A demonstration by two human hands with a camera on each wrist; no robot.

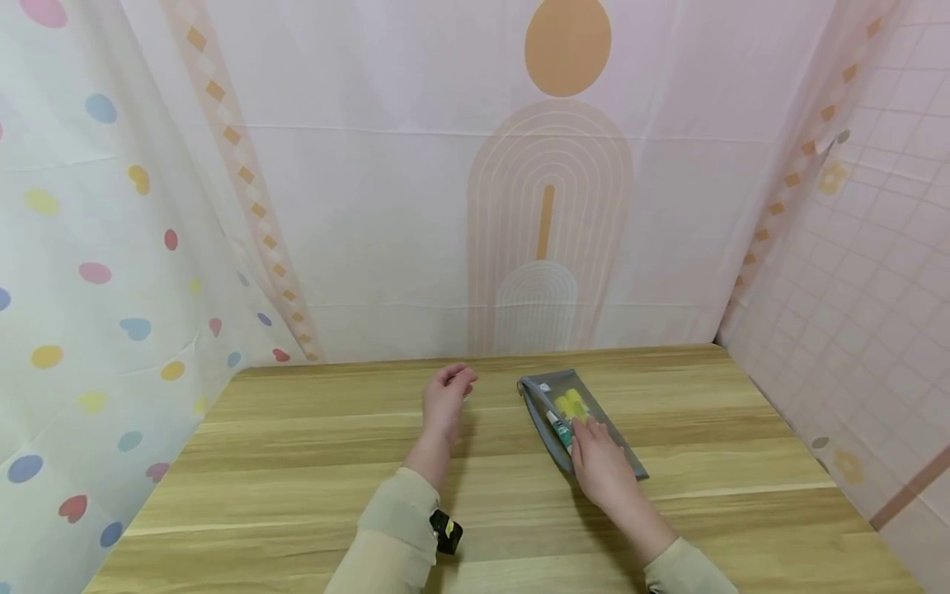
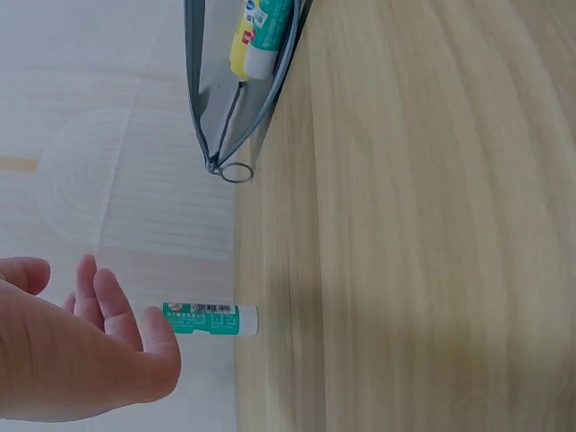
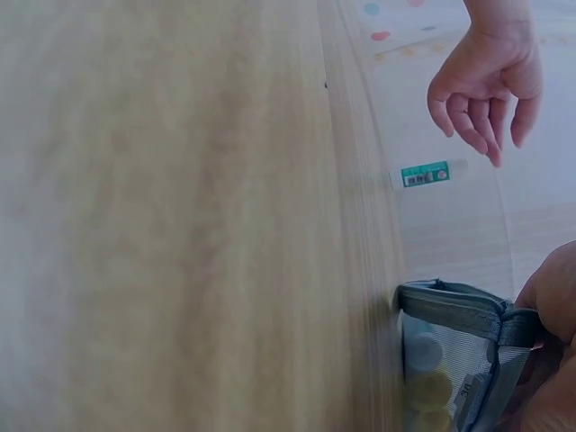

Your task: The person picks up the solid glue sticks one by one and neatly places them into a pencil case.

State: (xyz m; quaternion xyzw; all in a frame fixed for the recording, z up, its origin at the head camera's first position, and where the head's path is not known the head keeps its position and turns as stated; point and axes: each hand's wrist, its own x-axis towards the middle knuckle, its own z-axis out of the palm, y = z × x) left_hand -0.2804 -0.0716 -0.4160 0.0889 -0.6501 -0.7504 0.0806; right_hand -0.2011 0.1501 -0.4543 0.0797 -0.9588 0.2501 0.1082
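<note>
1. A small green-and-white tube with a printed label (image 2: 210, 319) sits just off the fingertips of the left hand (image 1: 445, 396), out over the far middle of the table. From the wrist views one cannot tell whether it lies on the wood or is clear of it, and in the head view the hand hides it.
2. The tube looks light, stiff and smooth, likely to roll. A pinch across its middle between thumb and forefinger would suit it best.
3. The left hand's fingers hang loosely curled and a little spread. They hold nothing.
4. To the right lies a flat grey mesh zip pouch (image 1: 536, 403), slantwise on the table, its mouth open. The right hand (image 1: 601, 466) rests on its near end, fingers bent over the zip edge and gripping it.
5. The pouch looks soft and limp, apt to sag if lifted by one corner, so the stiffer zip rim is the surer hold.
6. Inside it show two yellow rounded items (image 1: 571, 403) and a second green-and-white stick (image 1: 558, 427). A metal ring pull (image 2: 237, 172) hangs at the far tip.
7. All this sits on a light wooden plank table (image 1: 297, 462). A pale arch-patterned cloth backdrop (image 1: 371, 206) stands behind it, with a dotted curtain (image 1: 74, 289) to the left.
</note>
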